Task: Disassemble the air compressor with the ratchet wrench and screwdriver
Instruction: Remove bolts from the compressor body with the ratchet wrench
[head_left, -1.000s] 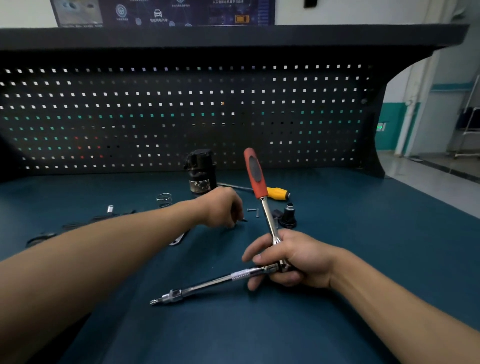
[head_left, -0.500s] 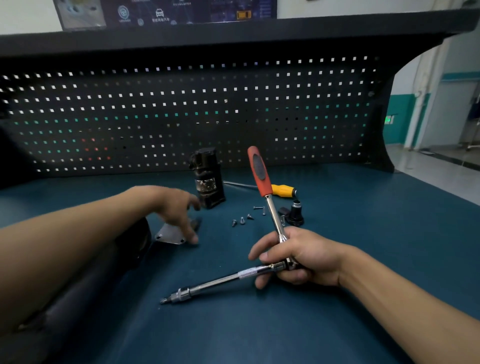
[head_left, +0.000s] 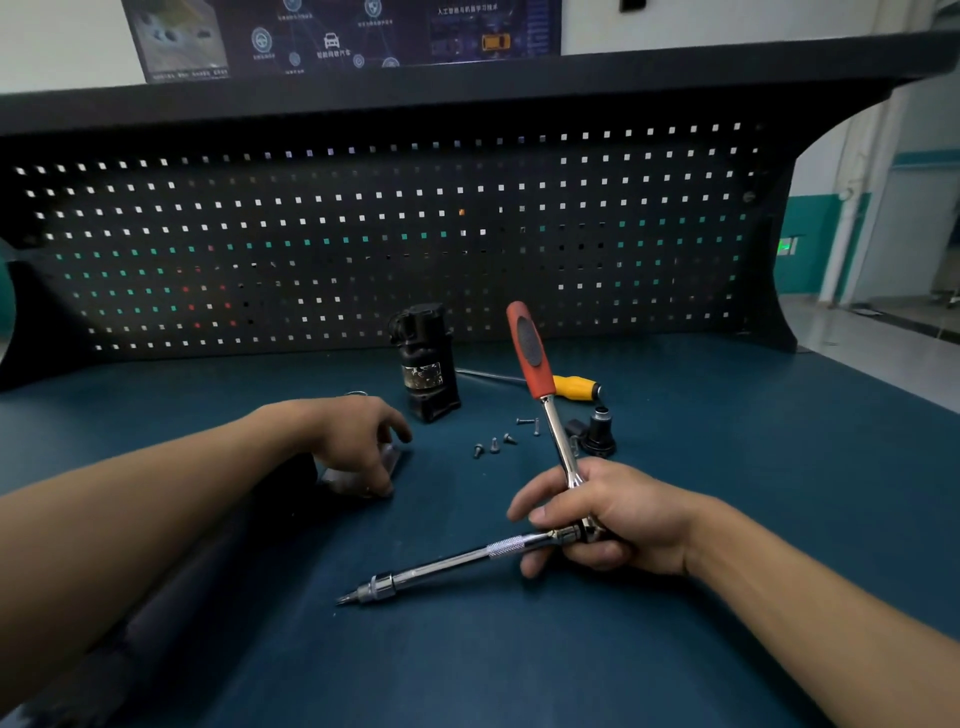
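Note:
My right hand (head_left: 613, 514) grips the ratchet wrench (head_left: 558, 441) at its head. The red handle (head_left: 530, 348) points up and away, and the long extension bar (head_left: 447, 564) slants down-left to a bit tip just above the mat. My left hand (head_left: 353, 441) rests with bent fingers on a small grey metal plate (head_left: 387, 460), which it largely hides. The black air compressor (head_left: 426, 364) stands upright behind the left hand. A yellow-handled screwdriver (head_left: 574, 387) lies behind the wrench. Several loose screws (head_left: 493, 444) lie between the hands.
A small black cylindrical part (head_left: 600, 436) sits just right of the screws. A wire ring (head_left: 356, 394) peeks out behind my left hand. The dark pegboard (head_left: 363, 234) closes off the back of the blue bench mat (head_left: 727, 467). The bench ends at the right.
My left hand drew back leftwards from the screws by the compressor and came down on the grey plate. The right hand and wrench have held still.

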